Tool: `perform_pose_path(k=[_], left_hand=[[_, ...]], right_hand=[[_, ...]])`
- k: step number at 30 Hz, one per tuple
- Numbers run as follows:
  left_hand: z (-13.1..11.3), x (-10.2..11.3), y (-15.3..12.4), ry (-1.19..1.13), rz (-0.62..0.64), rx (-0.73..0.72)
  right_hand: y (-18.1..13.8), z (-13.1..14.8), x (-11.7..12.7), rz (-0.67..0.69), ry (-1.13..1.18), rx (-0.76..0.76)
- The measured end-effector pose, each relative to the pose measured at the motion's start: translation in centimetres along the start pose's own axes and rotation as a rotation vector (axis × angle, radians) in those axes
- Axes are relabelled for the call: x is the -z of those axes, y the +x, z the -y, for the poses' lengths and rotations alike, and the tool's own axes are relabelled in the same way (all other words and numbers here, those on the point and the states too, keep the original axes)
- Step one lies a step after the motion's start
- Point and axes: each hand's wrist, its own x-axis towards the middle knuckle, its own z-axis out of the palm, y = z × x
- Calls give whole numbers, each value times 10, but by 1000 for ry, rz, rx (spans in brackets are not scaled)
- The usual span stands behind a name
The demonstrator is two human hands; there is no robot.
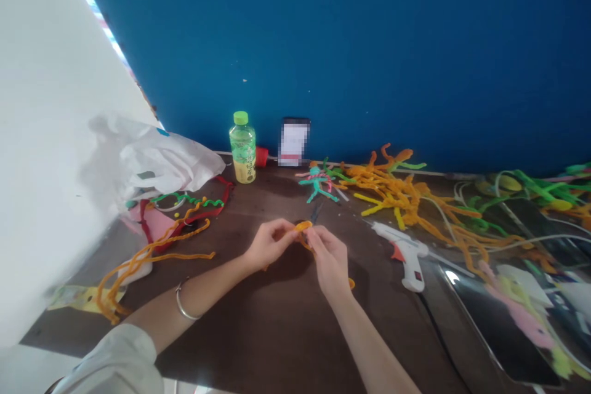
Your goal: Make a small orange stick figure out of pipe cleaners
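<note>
Nearest, a pale sleeve (115, 360) and a bangle (183, 305) are being shown on the left forearm, above the dark counter (277, 345).

Just beyond, at mid-counter, an orange stem (303, 226) is being pinched between both hands. The left hand (270, 245) is being closed on it from the left, its grip narrowed to thumb and fingertips at the stem's curled top. The right hand (329, 258) is being closed on it from the right in the same tight pinch. The rest of the stem is being trailed down under the palm, and an orange end is being glimpsed by the wrist. Whether the stem is being touched to the counter cannot be told.

As a judgement, the curl is being worked best with the two pinches set close together. That way the bend is being formed at one chosen spot rather than spread along the wire. Small turns are being called for, with the fluff not being crushed.

To the left, loose stems (152, 255) are being left lying. To the right, a glue gun (406, 255) is being rested on its side, near a glossy sheet (498, 320).

Farther off, a teal figure (317, 183) and an orange pile (397, 194) are being displayed. Farthest, a bottle (242, 148) and a bag (161, 160) are being stood against the blue wall (346, 43).
</note>
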Motion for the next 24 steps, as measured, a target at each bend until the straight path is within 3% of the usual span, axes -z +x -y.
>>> perform_pose_path(k=[5, 10, 16, 24], left_hand=[[4, 2, -4, 278, -74, -136], [9, 2, -5, 491, -25, -281], [9, 1, -5, 526, -17, -424], [10, 2, -3, 493, -22, -377]], right_hand=[[-3, 1, -9, -62, 172, -109], [-2, -4, -13, -72, 371, -239], [-1, -2, -14, -53, 513, -342], [1, 0, -12, 4, 528, -336]])
